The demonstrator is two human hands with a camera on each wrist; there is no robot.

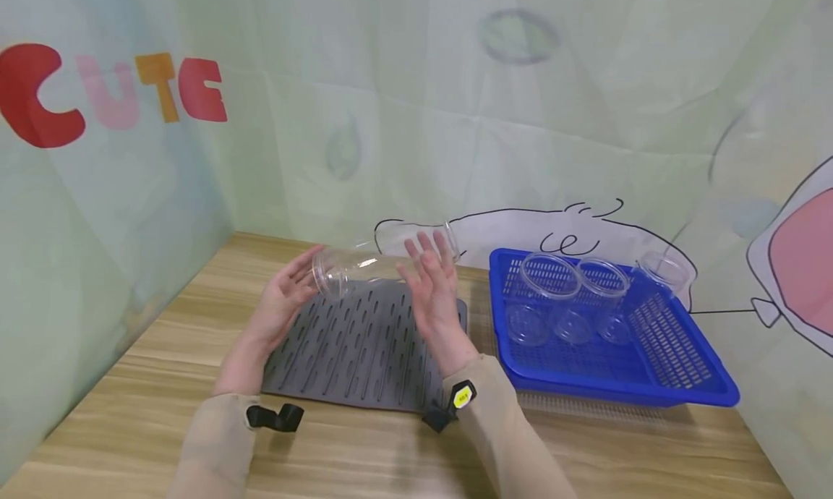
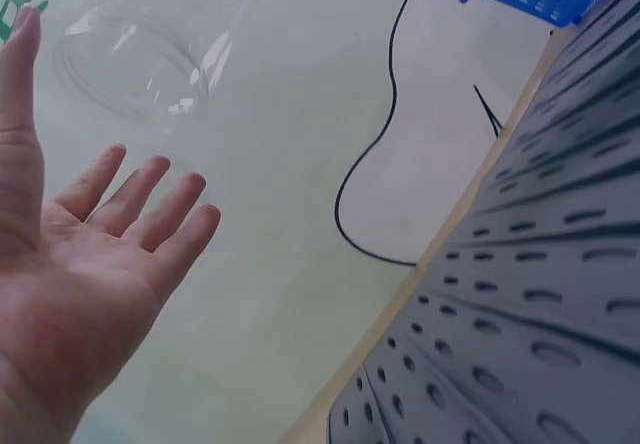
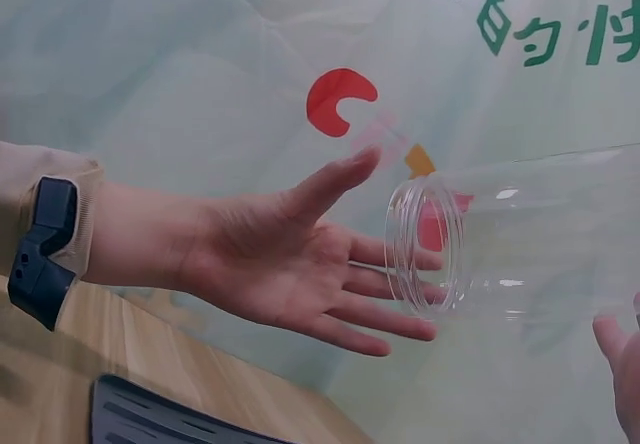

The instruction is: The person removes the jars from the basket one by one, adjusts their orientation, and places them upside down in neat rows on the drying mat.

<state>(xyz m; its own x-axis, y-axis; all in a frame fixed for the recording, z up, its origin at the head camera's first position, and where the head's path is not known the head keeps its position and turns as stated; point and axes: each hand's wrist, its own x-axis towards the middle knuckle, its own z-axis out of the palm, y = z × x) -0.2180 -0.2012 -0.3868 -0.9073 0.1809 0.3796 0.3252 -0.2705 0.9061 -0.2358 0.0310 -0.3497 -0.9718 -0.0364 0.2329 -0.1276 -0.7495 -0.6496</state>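
Note:
A clear jar [image 1: 364, 266] is held up sideways above the grey mat [image 1: 364, 354], its ringed end toward the left. My right hand [image 1: 432, 289] holds it near the other end, with thumb and fingers around its side. At the ringed end, my left hand [image 1: 285, 296] is spread, palm toward the jar. In the left wrist view the left hand [image 2: 100, 254] shows straight fingers with nothing in them. The right wrist view has the jar's ringed rim [image 3: 425, 249] overlapping the left fingertips, while right fingertips [image 3: 615, 349] show at its lower side.
A blue basket [image 1: 586, 383] stands on the right of the wooden table [image 1: 351, 455], with several clear cups [image 1: 549, 296] upright inside. The slotted mat lies flat under the hands. A printed cloth [image 1: 416, 123] hangs behind and at the sides.

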